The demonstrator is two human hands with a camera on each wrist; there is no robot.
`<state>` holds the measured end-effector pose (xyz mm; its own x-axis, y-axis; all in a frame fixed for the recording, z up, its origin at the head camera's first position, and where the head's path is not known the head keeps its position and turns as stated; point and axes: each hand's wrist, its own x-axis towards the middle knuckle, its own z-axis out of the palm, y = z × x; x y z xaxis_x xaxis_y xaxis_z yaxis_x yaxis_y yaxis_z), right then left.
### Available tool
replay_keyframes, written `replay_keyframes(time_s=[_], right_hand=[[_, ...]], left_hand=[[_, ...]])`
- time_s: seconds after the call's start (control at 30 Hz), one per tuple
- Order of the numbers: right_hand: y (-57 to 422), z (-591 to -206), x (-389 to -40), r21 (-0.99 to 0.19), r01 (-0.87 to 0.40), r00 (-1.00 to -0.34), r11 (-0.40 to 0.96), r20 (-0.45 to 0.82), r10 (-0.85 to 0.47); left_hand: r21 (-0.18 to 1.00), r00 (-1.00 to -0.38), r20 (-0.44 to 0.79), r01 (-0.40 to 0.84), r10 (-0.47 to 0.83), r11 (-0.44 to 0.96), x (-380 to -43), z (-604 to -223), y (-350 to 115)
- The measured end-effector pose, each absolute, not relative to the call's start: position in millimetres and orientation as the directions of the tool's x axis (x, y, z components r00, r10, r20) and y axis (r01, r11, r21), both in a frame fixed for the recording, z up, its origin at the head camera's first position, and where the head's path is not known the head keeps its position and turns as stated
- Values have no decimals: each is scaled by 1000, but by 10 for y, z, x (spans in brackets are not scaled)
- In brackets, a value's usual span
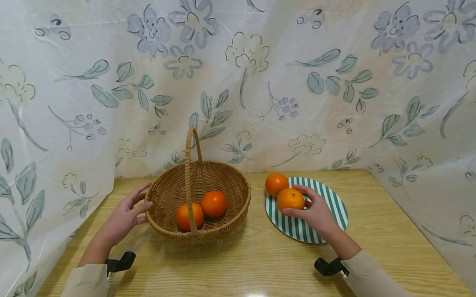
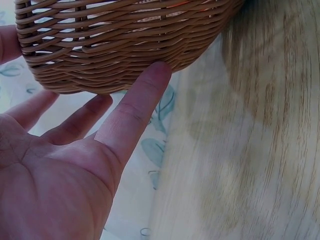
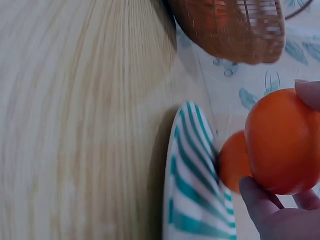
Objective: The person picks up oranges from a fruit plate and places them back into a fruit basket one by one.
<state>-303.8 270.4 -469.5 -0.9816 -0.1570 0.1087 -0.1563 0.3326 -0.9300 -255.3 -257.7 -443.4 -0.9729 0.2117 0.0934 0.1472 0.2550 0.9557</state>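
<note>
A brown wicker basket (image 1: pixel 214 171) with a tall arched handle stands left of the middle, holding two oranges, one near the handle (image 1: pixel 190 217) and one beside it (image 1: pixel 214 204). At its left side my left hand (image 1: pixel 121 218) touches the weave with extended fingers; the left wrist view shows the straight thumb (image 2: pixel 137 107) against the wicker. My right hand (image 1: pixel 319 214) grips an orange (image 1: pixel 290 200) between thumb and fingers over a green-and-white striped oval plate (image 1: pixel 332 201). Just behind it, another orange (image 1: pixel 276 184) sits at the plate's left edge. Whether the gripped orange touches the plate, I cannot tell.
Everything stands on a light wooden table (image 1: pixel 215 278). A floral curtain (image 1: pixel 279 130) hangs along the back and both sides, close behind the basket and plate. Each wrist carries a small black camera mount, one on the left (image 1: pixel 120 262) and one on the right (image 1: pixel 330 267).
</note>
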Motion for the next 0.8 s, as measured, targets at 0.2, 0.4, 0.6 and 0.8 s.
replay_keyframes(time_s=[0.2, 0.4, 0.6, 0.8], right_hand=[[2587, -4562, -2971, -933, -177, -972, 312, 116, -203], [2485, -4423, -2939, -946, -191, -962, 261, 128, -242], [2372, -4293, -2933, -957, -211, -945, 201, 146, -293], [2226, -4159, -2916, -961, -221, -929, 167, 155, -335]], left_hand=[[956, -973, 96, 149, 212, 251, -2555, -4435, -2581], [954, -972, 100, 155, 215, 256, -2554, -4438, -2590], [955, -970, 102, 157, 219, 252, -2557, -4444, -2594], [955, -973, 96, 150, 211, 256, -2559, -4446, -2588]])
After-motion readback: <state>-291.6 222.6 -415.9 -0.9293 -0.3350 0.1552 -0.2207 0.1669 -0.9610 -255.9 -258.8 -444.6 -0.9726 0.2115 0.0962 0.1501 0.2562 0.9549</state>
